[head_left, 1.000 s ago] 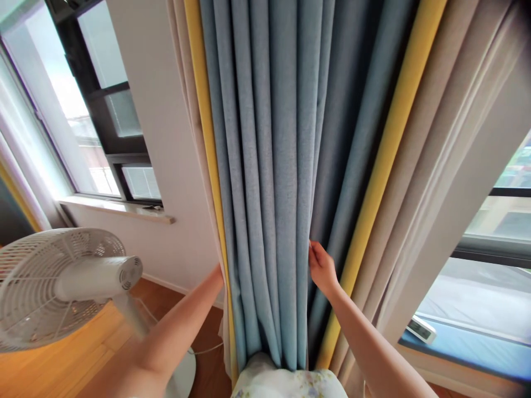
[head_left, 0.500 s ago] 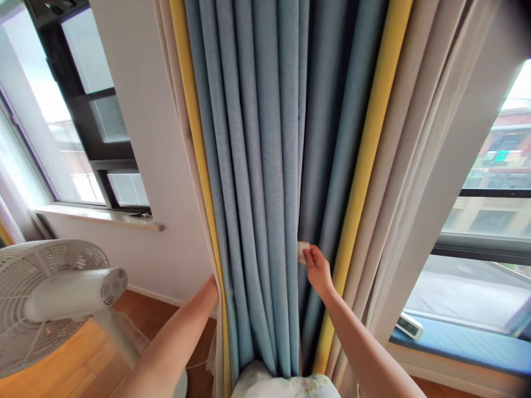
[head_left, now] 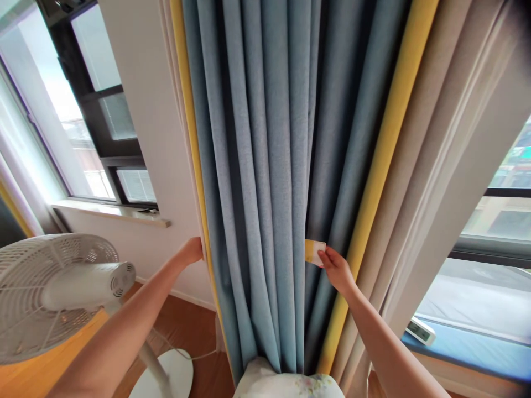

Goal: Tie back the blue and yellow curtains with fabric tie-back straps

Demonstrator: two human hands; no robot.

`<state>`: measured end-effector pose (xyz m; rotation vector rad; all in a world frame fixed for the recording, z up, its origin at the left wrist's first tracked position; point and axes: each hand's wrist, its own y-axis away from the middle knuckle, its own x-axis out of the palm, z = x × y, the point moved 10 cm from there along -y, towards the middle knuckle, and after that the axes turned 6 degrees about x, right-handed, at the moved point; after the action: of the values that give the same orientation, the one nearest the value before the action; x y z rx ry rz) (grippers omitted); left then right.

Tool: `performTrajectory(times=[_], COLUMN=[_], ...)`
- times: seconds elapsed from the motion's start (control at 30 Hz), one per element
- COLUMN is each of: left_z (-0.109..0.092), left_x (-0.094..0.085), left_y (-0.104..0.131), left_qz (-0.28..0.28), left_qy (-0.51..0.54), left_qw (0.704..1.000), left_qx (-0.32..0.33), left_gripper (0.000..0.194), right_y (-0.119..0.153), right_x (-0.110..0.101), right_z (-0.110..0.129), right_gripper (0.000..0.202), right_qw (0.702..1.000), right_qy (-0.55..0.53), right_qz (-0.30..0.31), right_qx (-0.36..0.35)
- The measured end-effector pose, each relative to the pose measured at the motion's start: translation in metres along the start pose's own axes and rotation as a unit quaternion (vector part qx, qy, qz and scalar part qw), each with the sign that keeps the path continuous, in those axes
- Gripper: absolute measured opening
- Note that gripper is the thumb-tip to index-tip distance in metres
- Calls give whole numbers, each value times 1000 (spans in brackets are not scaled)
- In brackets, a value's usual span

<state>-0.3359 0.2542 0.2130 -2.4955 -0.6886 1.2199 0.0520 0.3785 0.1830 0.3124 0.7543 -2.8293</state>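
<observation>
A blue-grey curtain (head_left: 277,166) with yellow edge bands hangs in folds down the middle. My right hand (head_left: 337,269) is closed on the end of a strap (head_left: 314,252), white at its tip and yellow further in, which comes out from behind the front folds. At the curtain's left edge is my left hand (head_left: 193,250), beside the yellow band (head_left: 194,160); its fingertips are hidden behind the edge, so what they hold cannot be seen.
A white standing fan (head_left: 83,287) is at the left, its round base (head_left: 174,376) on the wooden floor. Windows stand on both sides. A small digital clock (head_left: 420,330) rests on the blue right sill (head_left: 468,351). Beige curtain (head_left: 423,166) hangs at the right.
My left hand has come into view, higher at the curtain's left edge. My right hand has shifted right with the strap, and more of the strap shows, including its yellow part.
</observation>
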Motion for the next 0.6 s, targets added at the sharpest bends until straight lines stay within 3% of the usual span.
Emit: performTrajectory(times=[0.13, 0.23, 0.33, 0.43, 0.53, 0.6], left_z=[13, 2, -22, -51, -84, -106], left_x=[-7, -18, -22, -18, -11, -4], left_y=[22, 48, 78, 102, 115, 118], left_qz=[39, -29, -103, -140, -122, -66], left_qy=[-69, -67, -60, -39, -44, -62], left_qw=[997, 997, 993, 989, 985, 982], left_qx=[-8, -26, -20, 30, 115, 165], left_gripper=[10, 25, 33, 39, 44, 36], right_y=[8, 23, 42, 58, 71, 78], right_x=[2, 6, 17, 31, 42, 55], right_z=[18, 40, 63, 80, 98, 111], right_gripper=[26, 23, 24, 14, 36, 41], right_qw=[999, 995, 991, 989, 984, 969], right_qy=[50, 94, 116, 107, 105, 143], right_qz=[4, 11, 25, 48, 86, 152], right_qx=[-18, -35, -62, -85, -116, -131])
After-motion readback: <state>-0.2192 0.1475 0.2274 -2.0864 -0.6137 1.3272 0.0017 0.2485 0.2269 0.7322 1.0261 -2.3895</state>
